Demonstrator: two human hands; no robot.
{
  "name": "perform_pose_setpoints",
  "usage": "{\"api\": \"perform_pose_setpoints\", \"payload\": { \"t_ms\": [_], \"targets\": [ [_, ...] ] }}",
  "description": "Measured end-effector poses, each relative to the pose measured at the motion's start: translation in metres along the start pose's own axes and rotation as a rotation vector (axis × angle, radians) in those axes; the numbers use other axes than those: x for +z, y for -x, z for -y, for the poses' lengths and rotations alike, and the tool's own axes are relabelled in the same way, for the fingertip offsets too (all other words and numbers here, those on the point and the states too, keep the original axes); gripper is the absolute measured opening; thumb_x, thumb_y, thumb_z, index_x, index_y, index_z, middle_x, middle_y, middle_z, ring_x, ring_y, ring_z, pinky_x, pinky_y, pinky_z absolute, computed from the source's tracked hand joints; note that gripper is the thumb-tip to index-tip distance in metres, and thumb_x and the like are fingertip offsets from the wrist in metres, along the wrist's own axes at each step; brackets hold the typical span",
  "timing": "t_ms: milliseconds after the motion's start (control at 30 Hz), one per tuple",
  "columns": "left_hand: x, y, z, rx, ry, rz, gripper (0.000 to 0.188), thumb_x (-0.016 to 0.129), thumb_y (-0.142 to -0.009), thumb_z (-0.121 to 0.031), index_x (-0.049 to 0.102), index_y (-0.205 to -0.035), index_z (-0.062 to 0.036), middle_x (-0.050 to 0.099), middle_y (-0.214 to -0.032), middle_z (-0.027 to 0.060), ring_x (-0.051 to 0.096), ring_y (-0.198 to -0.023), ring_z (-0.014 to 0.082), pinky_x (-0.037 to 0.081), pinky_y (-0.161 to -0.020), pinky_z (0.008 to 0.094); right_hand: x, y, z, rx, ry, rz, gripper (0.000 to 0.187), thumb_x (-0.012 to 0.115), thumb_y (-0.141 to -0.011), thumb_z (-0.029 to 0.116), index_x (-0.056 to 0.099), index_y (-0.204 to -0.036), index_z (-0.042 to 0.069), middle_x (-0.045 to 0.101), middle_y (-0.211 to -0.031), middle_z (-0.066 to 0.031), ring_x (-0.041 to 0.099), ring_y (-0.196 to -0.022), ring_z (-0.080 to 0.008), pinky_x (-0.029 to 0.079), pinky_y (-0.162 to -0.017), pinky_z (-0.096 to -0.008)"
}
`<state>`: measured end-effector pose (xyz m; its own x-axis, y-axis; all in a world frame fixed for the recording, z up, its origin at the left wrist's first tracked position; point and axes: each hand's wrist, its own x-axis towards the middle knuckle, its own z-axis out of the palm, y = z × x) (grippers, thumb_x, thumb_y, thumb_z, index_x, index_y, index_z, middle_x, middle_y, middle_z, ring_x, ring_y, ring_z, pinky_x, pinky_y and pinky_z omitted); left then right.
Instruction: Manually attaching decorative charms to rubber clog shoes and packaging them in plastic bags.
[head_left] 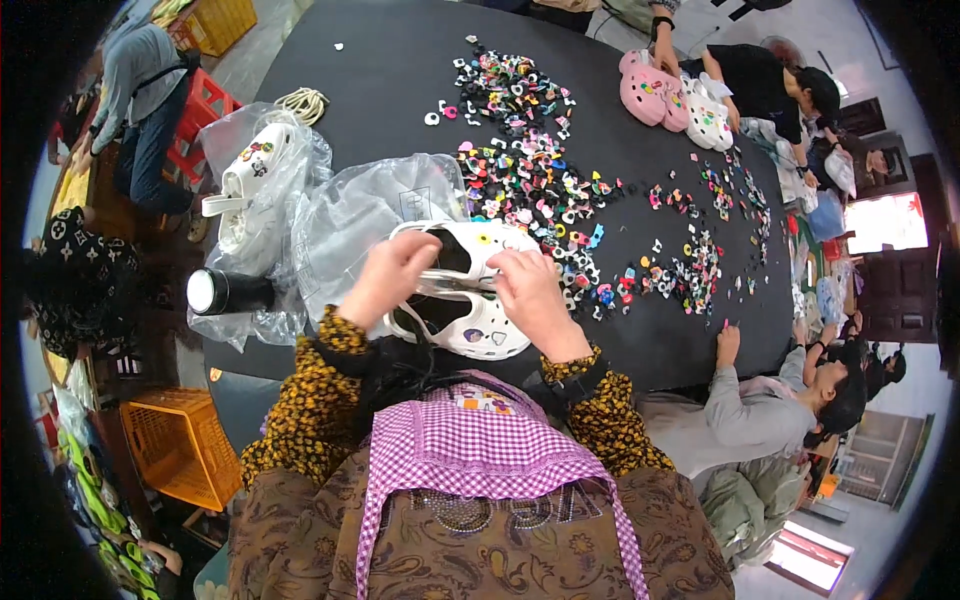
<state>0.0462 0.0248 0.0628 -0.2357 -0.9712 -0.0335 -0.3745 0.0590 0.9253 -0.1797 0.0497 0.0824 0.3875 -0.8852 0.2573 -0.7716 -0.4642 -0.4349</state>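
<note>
A pair of white clogs lies sideways in front of me on the black table, one clog (515, 237) beyond the other. The far clog bears a yellow flower charm; the near clog (490, 332) carries a purple-and-dark charm and a heart-shaped one. My left hand (392, 278), slightly blurred, is closed at the heel end of the far clog, by its strap. On the toe part of that clog, my right hand (535, 300) has its fingers bent in a pinch; what sits between the fingertips is hidden. A clear plastic bag (345, 215) lies just beyond my left hand.
Heaps of small colourful shoe charms (530, 170) spread beyond the clogs. Left lie a bagged white clog (255, 165), a black jar with a white lid (230, 292) and coiled cord (302, 104). Co-workers sit rightward; a person's hand touches pink clogs (652, 92). An orange crate (180, 447) stands lower left.
</note>
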Motion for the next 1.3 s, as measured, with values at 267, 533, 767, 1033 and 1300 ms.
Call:
{"api": "perform_pose_setpoints", "payload": {
  "t_ms": [267, 533, 767, 1033, 1300],
  "targets": [
    [-0.084, 0.028, 0.049, -0.107, -0.254, -0.420, 0.032, 0.060, -0.084, -0.019, 0.059, -0.108, 0.0015, 0.060, -0.106, 0.0179, 0.059, -0.096, 0.0305, 0.047, -0.083, 0.0355, 0.007, 0.000, 0.022, 0.125, 0.065, 0.292, 0.048, 0.067, -0.078, 0.026, 0.048, -0.119, 0.010, 0.059, -0.087, -0.0129, 0.059, -0.083, -0.0321, 0.043, -0.076, -0.0413],
    [-0.085, 0.072, 0.116, -0.267, -0.364, -0.574, 0.045, 0.063, -0.083, -0.025, 0.052, -0.112, 0.0074, 0.059, -0.100, 0.0162, 0.057, -0.088, 0.0249, 0.046, -0.079, 0.0335, 0.022, -0.012, 0.032, 0.103, 0.177, 0.420, 0.034, 0.060, -0.080, 0.022, 0.049, -0.107, 0.005, 0.065, -0.078, -0.0144, 0.065, -0.074, -0.0313, 0.048, -0.065, -0.0441],
    [-0.079, 0.083, 0.098, -0.632, 0.294, -0.308, 0.030, 0.060, -0.084, -0.023, 0.060, -0.097, 0.0042, 0.058, -0.080, 0.0020, 0.052, -0.069, 0.0106, 0.042, -0.060, 0.0257, 0.018, -0.007, 0.017, 0.113, 0.289, 0.339, 0.012, 0.054, -0.079, 0.013, 0.049, -0.083, 0.003, 0.061, -0.065, -0.0171, 0.063, -0.064, -0.0345, 0.048, -0.057, -0.0453],
    [-0.090, 0.059, 0.072, -0.267, 0.579, -0.539, 0.013, 0.057, -0.084, -0.011, 0.056, -0.091, 0.0001, 0.058, -0.079, 0.0023, 0.053, -0.068, 0.0098, 0.044, -0.061, 0.0251, -0.018, 0.013, -0.008, 0.180, 0.339, 0.317, 0.012, 0.054, -0.079, 0.013, 0.050, -0.083, 0.002, 0.062, -0.067, -0.0183, 0.062, -0.067, -0.0355, 0.047, -0.062, -0.0472],
    [-0.116, 0.027, 0.030, 0.004, 0.609, -0.544, 0.009, 0.052, -0.084, -0.002, 0.054, -0.093, -0.0016, 0.059, -0.083, 0.0020, 0.054, -0.072, 0.0092, 0.045, -0.066, 0.0240, -0.026, 0.033, -0.040, 0.378, 0.391, 0.220, 0.011, 0.054, -0.079, 0.013, 0.052, -0.082, 0.002, 0.062, -0.067, -0.0193, 0.062, -0.067, -0.0367, 0.048, -0.061, -0.0479]
  ]
}}
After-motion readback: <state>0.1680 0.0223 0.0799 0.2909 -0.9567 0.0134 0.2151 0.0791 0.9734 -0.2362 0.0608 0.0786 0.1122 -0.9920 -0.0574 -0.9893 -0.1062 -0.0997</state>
